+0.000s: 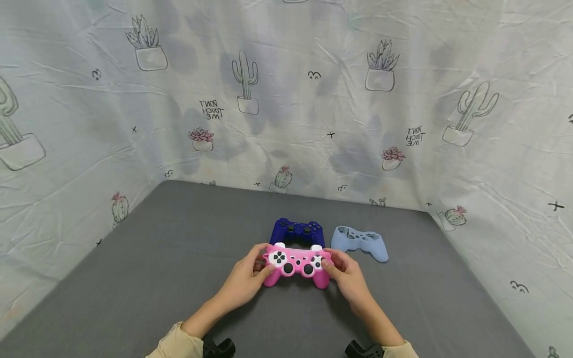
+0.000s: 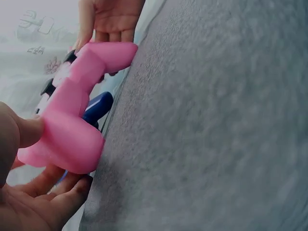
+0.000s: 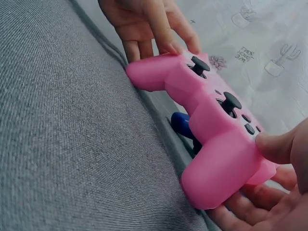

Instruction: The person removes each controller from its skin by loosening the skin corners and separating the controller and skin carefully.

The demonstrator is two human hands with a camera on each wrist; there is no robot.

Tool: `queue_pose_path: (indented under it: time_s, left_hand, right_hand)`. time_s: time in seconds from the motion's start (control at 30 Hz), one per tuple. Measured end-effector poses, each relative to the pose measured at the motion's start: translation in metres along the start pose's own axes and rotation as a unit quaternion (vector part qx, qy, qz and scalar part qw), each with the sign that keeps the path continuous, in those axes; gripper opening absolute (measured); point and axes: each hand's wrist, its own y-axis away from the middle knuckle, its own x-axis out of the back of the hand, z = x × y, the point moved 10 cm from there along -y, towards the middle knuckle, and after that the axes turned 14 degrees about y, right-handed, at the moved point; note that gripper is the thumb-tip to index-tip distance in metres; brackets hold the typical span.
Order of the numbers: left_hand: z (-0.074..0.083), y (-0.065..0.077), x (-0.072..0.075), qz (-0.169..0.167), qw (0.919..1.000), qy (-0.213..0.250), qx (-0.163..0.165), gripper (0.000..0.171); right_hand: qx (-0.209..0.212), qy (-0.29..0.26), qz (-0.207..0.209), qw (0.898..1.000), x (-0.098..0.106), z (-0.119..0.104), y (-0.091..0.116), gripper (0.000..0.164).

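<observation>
A white game controller in a pink silicone cover point(image 1: 298, 255) is held between both hands, its sticks and buttons facing up. My left hand point(image 1: 243, 278) grips its left end, thumb on top and fingers underneath. At the other end my right hand point(image 1: 351, 278) holds it the same way, with the thumb by the face buttons. The pink cover point(image 3: 216, 166) wraps the handles in the right wrist view. Just behind it a dark blue controller point(image 1: 295, 228) lies on the table, its lower part hidden by the pink one.
To the right of the blue controller lies a light blue silicone controller cover point(image 1: 358, 242) with cut-out holes. The grey cloth-covered table point(image 1: 179, 238) is bordered by a white cactus-print curtain point(image 1: 295, 99) at the back and sides.
</observation>
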Motion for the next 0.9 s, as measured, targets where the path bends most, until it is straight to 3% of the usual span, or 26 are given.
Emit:
queue_pose_path:
  time_s: [0.17,0.33,0.4,0.57,0.63,0.9]
  left_hand:
    - [-0.002,0.001,0.001,0.014,0.9996,-0.026,0.005,0.046]
    - [0.003,0.000,0.006,0.029,0.9983,-0.045,-0.021,0.046]
    - [0.003,-0.001,0.006,0.022,0.9989,-0.033,-0.023,0.048]
    - [-0.006,-0.001,-0.001,-0.027,0.9987,0.040,0.018,0.064]
    - [-0.006,0.000,-0.004,-0.040,0.9979,0.046,0.023,0.066]
    - [-0.002,0.000,-0.005,-0.060,0.9982,-0.004,0.003,0.060]
  right_hand:
    - [-0.040,-0.010,-0.015,0.999,-0.002,0.007,0.001,0.039]
    - [-0.033,-0.008,-0.044,0.998,-0.005,0.004,0.000,0.047]
    - [-0.016,0.009,-0.052,0.998,-0.006,0.002,-0.001,0.052]
    - [0.014,0.041,-0.061,0.997,-0.010,-0.004,0.002,0.069]
    - [0.019,0.037,-0.064,0.997,-0.011,-0.005,0.003,0.074]
    - [0.019,0.049,-0.063,0.997,-0.010,-0.009,0.005,0.075]
